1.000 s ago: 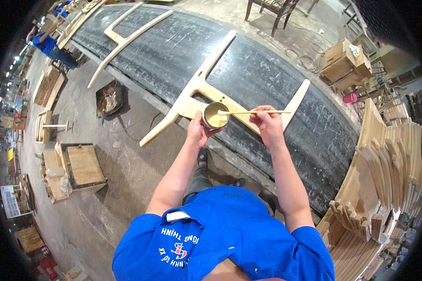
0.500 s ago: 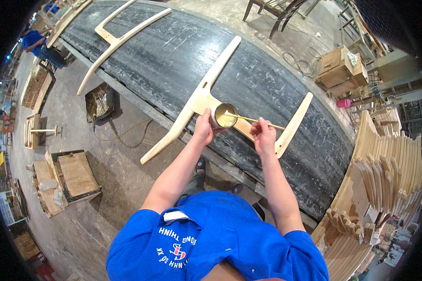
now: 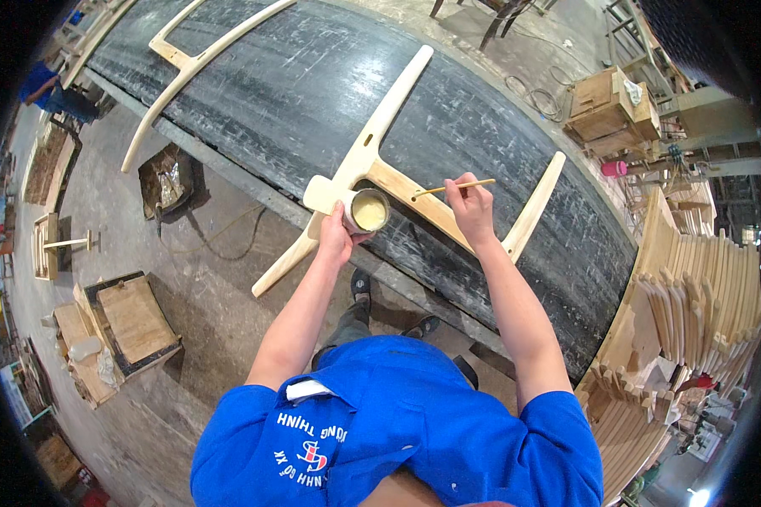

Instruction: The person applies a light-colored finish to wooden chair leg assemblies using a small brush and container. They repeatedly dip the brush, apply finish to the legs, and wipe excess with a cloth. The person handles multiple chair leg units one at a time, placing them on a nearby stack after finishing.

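Glue cup in one hand, stick in the other

Left hand is wrapped around a small cup of pale glue, right hand pinches a thin wooden stick over the H-shaped wooden frame lying on the dark workbench.

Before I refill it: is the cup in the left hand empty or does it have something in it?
Not empty. The cup in the left hand shows pale yellowish liquid close to its rim.

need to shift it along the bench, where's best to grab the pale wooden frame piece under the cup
Grip the wooden frame piece by its long tapered arm, which lies bare on the dark bench. Come from above; the centre is taken up by the cup and stick.
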A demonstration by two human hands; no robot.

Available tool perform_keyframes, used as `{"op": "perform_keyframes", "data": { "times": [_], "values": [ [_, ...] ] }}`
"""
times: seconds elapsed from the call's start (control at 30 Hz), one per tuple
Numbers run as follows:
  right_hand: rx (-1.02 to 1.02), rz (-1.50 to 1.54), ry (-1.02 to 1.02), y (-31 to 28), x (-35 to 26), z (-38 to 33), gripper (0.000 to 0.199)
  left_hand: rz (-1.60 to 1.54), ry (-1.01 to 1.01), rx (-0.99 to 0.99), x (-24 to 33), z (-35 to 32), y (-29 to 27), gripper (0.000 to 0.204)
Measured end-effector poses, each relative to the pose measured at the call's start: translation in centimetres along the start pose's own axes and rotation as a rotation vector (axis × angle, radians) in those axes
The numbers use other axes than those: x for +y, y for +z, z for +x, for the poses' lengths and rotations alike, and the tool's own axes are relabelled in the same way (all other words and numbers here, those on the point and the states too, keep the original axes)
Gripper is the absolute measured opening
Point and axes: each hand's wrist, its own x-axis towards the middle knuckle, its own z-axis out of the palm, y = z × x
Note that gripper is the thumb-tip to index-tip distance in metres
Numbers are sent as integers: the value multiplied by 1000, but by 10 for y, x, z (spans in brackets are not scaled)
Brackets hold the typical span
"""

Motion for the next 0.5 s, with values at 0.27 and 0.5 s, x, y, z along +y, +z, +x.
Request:
{"op": "perform_keyframes", "data": {
  "times": [0.27,0.5],
  "values": [
    [-102,-202,-133,18,-1,6,21,-26,11,1,0,-13,-20,45],
    [-154,-258,-145,32,5,11,21,-24,3,-16,4,-19,-26,45]
  ]
}}
